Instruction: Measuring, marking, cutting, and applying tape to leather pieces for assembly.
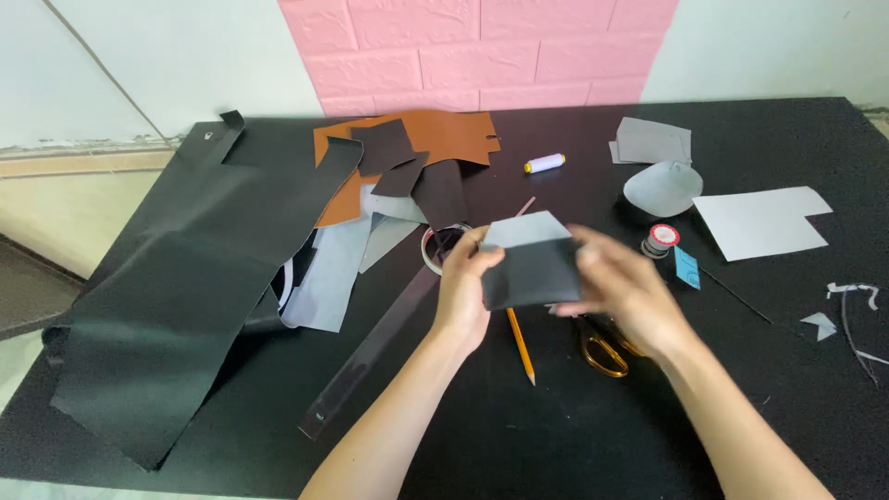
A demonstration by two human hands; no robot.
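- Above the pencil point(520, 346), mid tabletop point(519, 444): both hands hold a dark leather piece point(530, 271) up off the surface, its grey underside folded up along the top edge.
- Left hand point(460, 289): fingers clamped on the piece's left edge, thumb in front.
- Right hand point(622, 282): fingers pinching the right edge, a bit blurred, palm facing in.
- Pencil lies flat just under the piece, tip pointing toward the person.
- Right of the pencil, touching range: scissors point(607, 350) w/ yellow handles, partly hidden under the right wrist.
- Left of the pencil: clear ruler point(370, 356) lying on a diagonal, passing below the left wrist.
- Up-left of the pencil, behind the left hand: tape roll point(435, 243), mostly covered.
- Far left of the pencil: big black leather sheet point(176, 306) draped to the tabletop edge, pale grey pieces point(329, 278) tucked beside it.
- Beyond the pencil, near the wall: tan leather piece point(444, 139) w/ dark scraps on top.
- Up from the pencil, well apart: white thread spool point(544, 163) lying on its side.
- Up-right of the pencil: small red-topped spool point(660, 239), a blue scrap point(687, 267) just beside it.
- Further right of the pencil: white cut sheet point(764, 222); grey pieces point(653, 143) and a rounded pale piece point(662, 188) behind it.
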